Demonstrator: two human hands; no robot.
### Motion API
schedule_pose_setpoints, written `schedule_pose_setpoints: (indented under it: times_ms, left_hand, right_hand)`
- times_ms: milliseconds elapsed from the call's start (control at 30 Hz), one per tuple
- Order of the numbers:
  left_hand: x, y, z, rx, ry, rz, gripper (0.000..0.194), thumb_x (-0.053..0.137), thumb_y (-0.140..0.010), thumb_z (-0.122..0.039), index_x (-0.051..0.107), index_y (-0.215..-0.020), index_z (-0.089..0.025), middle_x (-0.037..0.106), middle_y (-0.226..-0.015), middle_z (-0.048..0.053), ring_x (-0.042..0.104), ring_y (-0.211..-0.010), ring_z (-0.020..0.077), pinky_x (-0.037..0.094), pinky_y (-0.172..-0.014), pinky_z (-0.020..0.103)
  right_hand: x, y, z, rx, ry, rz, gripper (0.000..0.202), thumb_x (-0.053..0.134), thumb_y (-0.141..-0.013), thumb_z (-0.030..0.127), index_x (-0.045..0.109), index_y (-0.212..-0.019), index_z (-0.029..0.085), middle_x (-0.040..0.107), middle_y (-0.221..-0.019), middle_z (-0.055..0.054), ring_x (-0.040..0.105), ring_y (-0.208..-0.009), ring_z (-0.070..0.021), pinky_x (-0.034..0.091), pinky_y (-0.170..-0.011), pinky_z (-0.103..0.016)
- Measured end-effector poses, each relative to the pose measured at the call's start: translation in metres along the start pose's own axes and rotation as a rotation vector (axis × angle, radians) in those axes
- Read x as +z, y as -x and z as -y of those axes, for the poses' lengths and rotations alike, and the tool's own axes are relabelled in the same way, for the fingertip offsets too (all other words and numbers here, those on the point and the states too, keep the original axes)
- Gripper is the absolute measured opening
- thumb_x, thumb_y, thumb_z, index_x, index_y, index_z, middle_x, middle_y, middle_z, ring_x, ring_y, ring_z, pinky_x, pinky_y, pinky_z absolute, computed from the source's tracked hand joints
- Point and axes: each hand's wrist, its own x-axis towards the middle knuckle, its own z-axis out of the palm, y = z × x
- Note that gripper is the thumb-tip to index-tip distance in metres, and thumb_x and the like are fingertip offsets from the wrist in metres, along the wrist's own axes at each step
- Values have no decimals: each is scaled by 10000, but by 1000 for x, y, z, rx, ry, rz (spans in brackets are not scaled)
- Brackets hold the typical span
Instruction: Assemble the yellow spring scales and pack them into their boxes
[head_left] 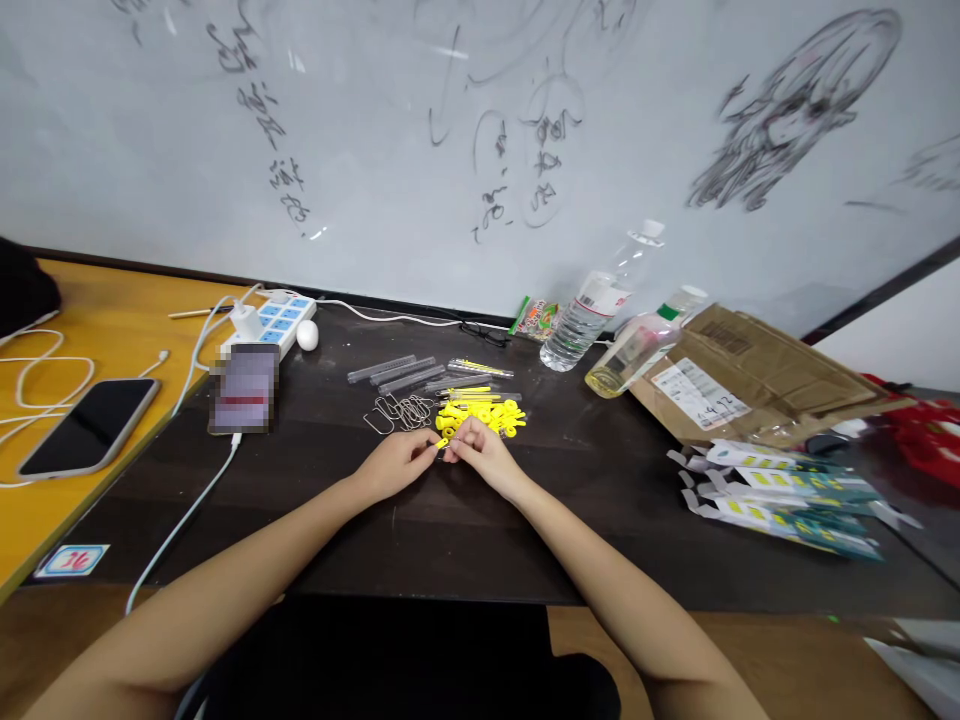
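Observation:
My left hand (400, 462) is closed in a pinch on a small yellow piece (442, 443) above the dark table. Close beside it, my right hand (480, 452) has its fingers pressed together at the piece's right end; what lies between them is too small to make out. Just beyond both hands is a pile of yellow plastic parts (495, 412). Several bent metal hooks (405, 412) lie to the left of the pile. Behind these are clear plastic tubes (405, 374), and a clear tube with yellow inside (480, 369).
On the left are a phone (244, 390) with a cable, a power strip (281, 318) and another phone (88, 427). Two bottles (577, 325) (634, 350), a cardboard package (720, 375) and flattened boxes (787, 495) stand or lie right. A whiteboard (390, 200) rises behind.

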Motion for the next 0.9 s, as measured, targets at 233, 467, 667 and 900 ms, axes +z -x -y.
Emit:
schedule_pose_setpoints:
  times_ms: [233, 467, 667, 900]
  left_hand:
    - [-2, 2, -3, -140, 81, 126, 262, 391, -888, -341, 582, -826, -173, 493, -534, -63, 459, -417, 84, 337, -492, 199]
    - [-5, 3, -2, -41, 55, 138, 177, 434, -837, -246, 521, -705, -166, 527, -604, -39, 497, -533, 82, 364, -541, 187]
    - [-3, -3, 9, -258, 430, 306, 231, 459, -864, -373, 537, -837, -158, 588, -548, -19, 573, -445, 111, 432, -475, 208]
    - [-3, -8, 11, -329, 632, 295, 292, 590, -813, -408, 552, -826, -119, 621, -540, 6, 601, -427, 113, 463, -460, 201]
  right_hand:
    - [-6, -2, -6, 8, 35, 63, 314, 699, -742, 412, 465, -761, 203, 622, -699, 8, 589, -616, -116, 478, -625, -275]
    - [-7, 4, 4, -127, 458, 84, 75, 593, -810, 244, 559, -782, 184, 511, -659, 31, 454, -576, -92, 371, -539, -223]
    - [-9, 7, 9, -208, 631, 152, 100, 540, -862, 245, 600, -810, 184, 550, -696, 11, 468, -601, -100, 382, -566, -224]
    - [-12, 6, 5, -180, 621, 122, 126, 547, -871, 286, 601, -821, 184, 576, -703, 6, 476, -594, -105, 379, -558, -229]
